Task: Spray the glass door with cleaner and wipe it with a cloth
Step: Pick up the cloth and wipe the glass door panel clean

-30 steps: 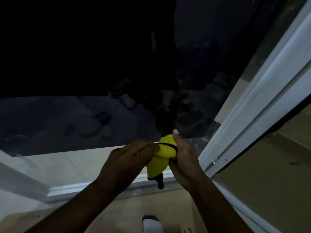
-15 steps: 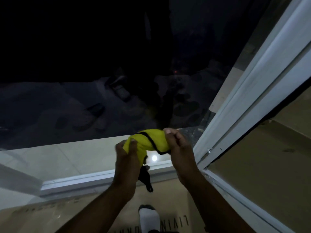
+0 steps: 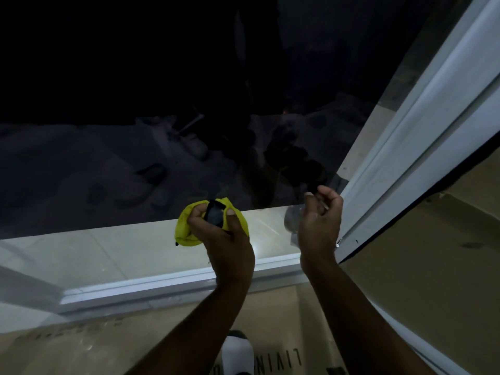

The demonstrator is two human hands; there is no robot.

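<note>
The glass door [image 3: 135, 163] fills the upper view, dark, with faint reflections. My left hand [image 3: 224, 239] is bunched around a yellow cloth [image 3: 186, 228] with a black edge, held in front of the lower part of the pane. My right hand [image 3: 320, 220] is off the cloth, a short way to the right, near the white door frame [image 3: 400, 147]. Its fingers are curled loosely and nothing is held in them. No spray bottle shows in the view.
The white bottom rail [image 3: 162, 288] of the door runs across below my hands. Brown cardboard [image 3: 81, 347] with printed letters covers the floor. A foot in a white sock [image 3: 238, 353] stands at the bottom middle. Beige floor [image 3: 419, 280] lies right of the frame.
Both hands held the cloth together earlier. Now my right hand has let go and moved right toward the frame, while my left hand keeps the bunched cloth.
</note>
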